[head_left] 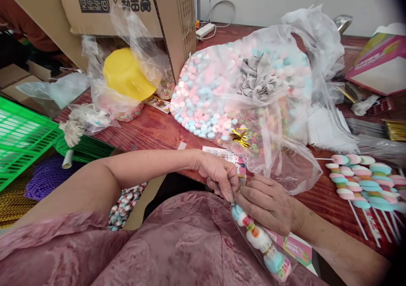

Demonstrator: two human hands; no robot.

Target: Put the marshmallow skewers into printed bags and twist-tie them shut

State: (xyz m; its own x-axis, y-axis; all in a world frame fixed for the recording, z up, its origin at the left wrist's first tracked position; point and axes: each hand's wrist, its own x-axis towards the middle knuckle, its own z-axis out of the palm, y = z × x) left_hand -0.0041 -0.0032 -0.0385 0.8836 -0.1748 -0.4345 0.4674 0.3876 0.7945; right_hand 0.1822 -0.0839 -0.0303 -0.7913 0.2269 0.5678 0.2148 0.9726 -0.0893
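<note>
At the far left we see a green plastic crate (22, 140) and coils of green and purple cord below the bench (152, 129) edge, then a yellow bowl (127, 74) inside a clear bag under a cardboard box (127, 6). Mid-bench sits a big clear bag of pastel marshmallows (222, 91), with a gold twist tie (240, 137) lying against it. Close to our body, the left hand (218, 175) and right hand (268, 203) meet at the neck of a bagged marshmallow skewer (264, 246), which slants down over our lap. The left fingers (230, 191) are pressed together, pinching a small gold tie at the bag's neck; the right fingers curl around the gathered film just below. To do this well, we judge it best to keep the film bunched tight while the tie is wound snugly. Further right, finished-looking marshmallow skewers (361, 180) lie side by side on the bench.
</note>
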